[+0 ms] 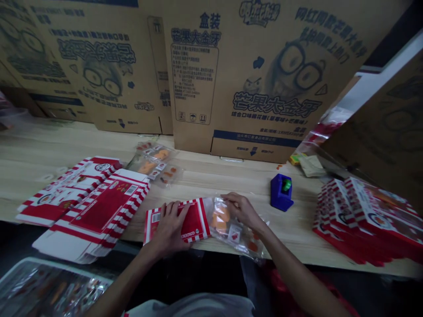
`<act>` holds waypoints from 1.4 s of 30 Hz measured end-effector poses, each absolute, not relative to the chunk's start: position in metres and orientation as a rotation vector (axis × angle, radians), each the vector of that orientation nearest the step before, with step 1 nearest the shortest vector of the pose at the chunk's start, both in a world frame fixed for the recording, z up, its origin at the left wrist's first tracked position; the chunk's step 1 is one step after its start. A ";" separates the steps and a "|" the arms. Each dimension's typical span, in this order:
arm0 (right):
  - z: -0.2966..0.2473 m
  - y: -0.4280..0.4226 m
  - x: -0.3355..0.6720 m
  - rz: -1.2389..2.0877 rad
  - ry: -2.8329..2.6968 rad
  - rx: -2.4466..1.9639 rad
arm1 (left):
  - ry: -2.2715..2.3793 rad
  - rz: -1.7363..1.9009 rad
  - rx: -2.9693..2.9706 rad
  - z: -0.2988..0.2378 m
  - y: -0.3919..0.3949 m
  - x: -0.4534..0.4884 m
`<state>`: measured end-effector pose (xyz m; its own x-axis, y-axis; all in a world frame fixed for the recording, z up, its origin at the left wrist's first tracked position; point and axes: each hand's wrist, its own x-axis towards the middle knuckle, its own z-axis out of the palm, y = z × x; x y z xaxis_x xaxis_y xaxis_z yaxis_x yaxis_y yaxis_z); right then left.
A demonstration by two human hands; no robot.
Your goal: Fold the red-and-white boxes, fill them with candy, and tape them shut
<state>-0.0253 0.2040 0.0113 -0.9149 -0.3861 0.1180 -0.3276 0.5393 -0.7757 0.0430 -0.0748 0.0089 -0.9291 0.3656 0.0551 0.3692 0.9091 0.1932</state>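
Note:
My left hand (pixel 168 229) rests on a red-and-white striped paperboard carton (pixel 178 224), its fingers over the carton's red face near a barcode. My right hand (pixel 241 209) lies on a clear plastic pack (pixel 234 229) of orange pieces, just right of the carton. The pack's left end meets the carton's right end. I cannot tell whether it has entered the carton. The carton lies flat on the wooden table's front edge, and part of it is hidden under my left hand.
Flat striped cartons (pixel 92 211) lie at left on the wooden table (pixel 39 149), and loose plastic packs (pixel 155 165) lie behind them. A blue dispenser (pixel 281 191) stands right of my hands. A tall carton stack (pixel 366 215) sits at right. Printed cardboard boxes (pixel 254 75) form the back.

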 end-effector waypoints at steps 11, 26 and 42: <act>-0.014 0.172 -0.011 -1.145 2.560 -0.685 | -3.161 -0.326 -0.650 0.006 -0.066 0.045; -0.029 0.190 0.044 -1.815 2.475 0.187 | -3.318 -0.276 -0.633 0.005 -0.062 0.043; -0.007 0.123 0.069 -2.565 1.979 0.389 | -2.860 -0.602 0.047 0.029 -0.037 0.075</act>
